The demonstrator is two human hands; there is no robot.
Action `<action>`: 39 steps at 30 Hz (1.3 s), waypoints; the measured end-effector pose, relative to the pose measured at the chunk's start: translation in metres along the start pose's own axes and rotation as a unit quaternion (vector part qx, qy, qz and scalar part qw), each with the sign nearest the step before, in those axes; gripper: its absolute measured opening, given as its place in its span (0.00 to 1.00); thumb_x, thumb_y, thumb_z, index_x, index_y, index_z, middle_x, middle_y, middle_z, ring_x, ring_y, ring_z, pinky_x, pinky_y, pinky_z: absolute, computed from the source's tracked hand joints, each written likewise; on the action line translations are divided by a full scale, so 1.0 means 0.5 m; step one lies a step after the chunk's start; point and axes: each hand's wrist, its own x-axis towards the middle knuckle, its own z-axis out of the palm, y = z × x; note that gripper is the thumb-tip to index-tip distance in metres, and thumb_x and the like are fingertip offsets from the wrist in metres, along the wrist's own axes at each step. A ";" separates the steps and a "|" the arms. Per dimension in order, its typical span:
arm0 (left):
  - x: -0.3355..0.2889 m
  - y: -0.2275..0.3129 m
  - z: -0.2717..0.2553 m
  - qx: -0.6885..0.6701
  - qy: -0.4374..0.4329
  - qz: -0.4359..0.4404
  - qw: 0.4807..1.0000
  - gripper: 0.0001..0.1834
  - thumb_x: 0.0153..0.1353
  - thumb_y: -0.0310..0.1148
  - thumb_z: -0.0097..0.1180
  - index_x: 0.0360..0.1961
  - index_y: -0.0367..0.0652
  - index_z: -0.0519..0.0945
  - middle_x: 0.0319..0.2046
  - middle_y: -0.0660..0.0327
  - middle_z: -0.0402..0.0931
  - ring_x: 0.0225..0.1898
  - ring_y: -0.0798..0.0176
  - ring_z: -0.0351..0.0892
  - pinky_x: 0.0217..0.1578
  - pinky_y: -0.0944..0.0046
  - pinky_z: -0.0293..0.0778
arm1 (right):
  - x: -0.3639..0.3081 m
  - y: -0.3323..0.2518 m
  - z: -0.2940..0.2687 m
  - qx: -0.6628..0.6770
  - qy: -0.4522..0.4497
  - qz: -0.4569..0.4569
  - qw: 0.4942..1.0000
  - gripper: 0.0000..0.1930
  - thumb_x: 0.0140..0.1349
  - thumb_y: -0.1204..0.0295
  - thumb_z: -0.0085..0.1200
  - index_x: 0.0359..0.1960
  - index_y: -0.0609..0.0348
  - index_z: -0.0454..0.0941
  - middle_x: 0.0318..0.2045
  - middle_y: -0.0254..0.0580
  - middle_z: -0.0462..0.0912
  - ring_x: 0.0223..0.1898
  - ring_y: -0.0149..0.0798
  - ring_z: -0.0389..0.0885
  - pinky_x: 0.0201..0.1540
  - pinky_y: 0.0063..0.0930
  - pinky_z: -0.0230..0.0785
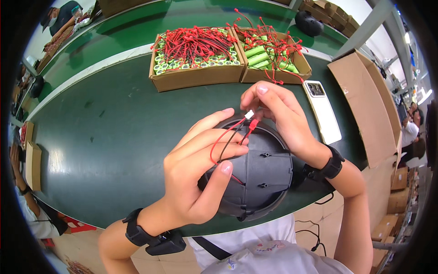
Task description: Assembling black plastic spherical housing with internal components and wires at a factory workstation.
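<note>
A round black plastic housing (269, 169), with ribs and small posts inside, lies at the table's near edge in front of me. My left hand (196, 169) reaches over its left side, with thin red and black wires (222, 145) caught among its bent fingers. One wire pair ends in a white connector (249, 114); beside it, apart, a red connector (253, 123) points up on another pair. My right hand (287, 116) hovers over the housing's far right, fingers curled but apart, tips close to the white connector. No clear grip shows there.
Beyond the housing, two cardboard boxes (196, 81) hold green battery cells (258, 57) with red and black leads. A white phone (325, 116) lies on the right, next to a tilted cardboard box (365, 105). Other people work at the far left and far right.
</note>
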 end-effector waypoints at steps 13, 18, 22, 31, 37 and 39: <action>-0.001 0.001 -0.009 0.028 -0.013 -0.021 0.999 0.16 0.53 0.28 0.44 0.33 0.28 0.81 0.35 0.48 0.80 0.54 0.33 0.70 0.55 0.43 0.63 | -0.069 -0.013 -0.033 -0.052 -0.197 -0.016 0.979 0.38 0.52 0.71 0.64 0.63 0.62 0.55 0.57 0.49 0.67 0.59 0.41 0.67 0.61 0.34 0.59; 0.001 0.004 -0.012 0.040 -0.027 -0.027 0.998 0.16 0.53 0.29 0.44 0.32 0.28 0.81 0.35 0.48 0.80 0.53 0.32 0.70 0.54 0.42 0.63 | -0.068 -0.013 -0.028 -0.017 -0.187 -0.010 0.982 0.36 0.54 0.73 0.61 0.63 0.64 0.56 0.53 0.51 0.72 0.54 0.41 0.72 0.58 0.31 0.63; 0.004 0.009 -0.012 0.056 -0.040 -0.036 0.997 0.16 0.54 0.30 0.44 0.31 0.29 0.81 0.34 0.47 0.80 0.53 0.31 0.70 0.54 0.42 0.63 | -0.069 -0.013 -0.035 -0.053 -0.185 -0.025 0.981 0.34 0.53 0.73 0.61 0.61 0.65 0.59 0.51 0.51 0.75 0.51 0.41 0.75 0.55 0.32 0.66; 0.006 0.010 -0.015 0.046 -0.065 -0.050 0.996 0.16 0.53 0.31 0.44 0.30 0.29 0.81 0.33 0.47 0.80 0.54 0.32 0.70 0.55 0.42 0.63 | -0.064 0.007 -0.035 -0.037 -0.180 -0.067 0.981 0.33 0.52 0.74 0.61 0.60 0.64 0.61 0.50 0.51 0.75 0.51 0.41 0.75 0.54 0.32 0.67; 0.006 0.010 -0.014 0.036 -0.063 -0.048 0.996 0.16 0.53 0.32 0.44 0.27 0.31 0.81 0.33 0.48 0.80 0.54 0.32 0.70 0.56 0.41 0.62 | -0.052 0.017 -0.028 -0.012 -0.187 -0.144 0.972 0.32 0.50 0.77 0.57 0.60 0.66 0.61 0.50 0.51 0.75 0.51 0.42 0.75 0.55 0.32 0.66; 0.005 0.008 -0.015 0.035 -0.063 -0.051 0.996 0.15 0.53 0.32 0.44 0.27 0.31 0.80 0.32 0.48 0.80 0.54 0.33 0.70 0.56 0.40 0.62 | -0.046 0.020 -0.032 -0.001 -0.206 -0.123 0.971 0.34 0.51 0.72 0.55 0.61 0.71 0.59 0.56 0.54 0.69 0.56 0.44 0.71 0.59 0.34 0.62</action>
